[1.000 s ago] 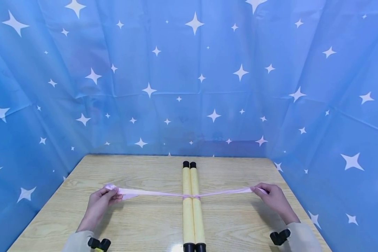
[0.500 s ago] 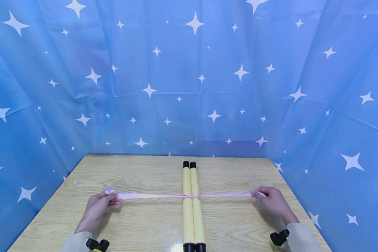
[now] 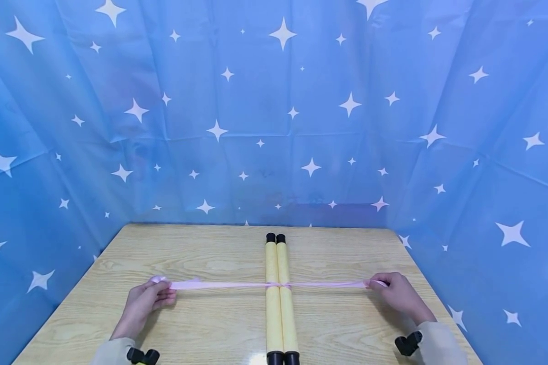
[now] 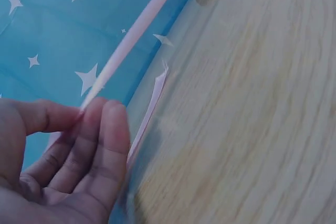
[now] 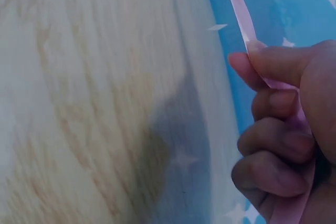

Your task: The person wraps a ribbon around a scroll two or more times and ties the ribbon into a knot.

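Two pale yellow scroll rolls [image 3: 274, 319] with black end caps lie side by side along the table. A pink ribbon [image 3: 219, 285] crosses them near the middle, gathered at what looks like a knot, and stretches taut to both sides. My left hand [image 3: 143, 303] pinches the ribbon's left part between thumb and forefinger; a frayed loose tail [image 4: 152, 98] of ribbon shows beyond the fingers in the left wrist view. At the other side my right hand [image 3: 397, 294] pinches the ribbon, its remaining fingers curled over the end in the right wrist view.
The light wood-grain table [image 3: 201, 253] carries the rolls. Blue curtains [image 3: 255, 101] with white stars stand along the back and both sides. A small black device [image 3: 408, 343] is strapped at the right sleeve, and another [image 3: 142, 356] at the left.
Both hands have lowered slightly while keeping hold of the ribbon, and the ribbon now runs straighter and flatter across the rolls. The rolls have stayed in place.
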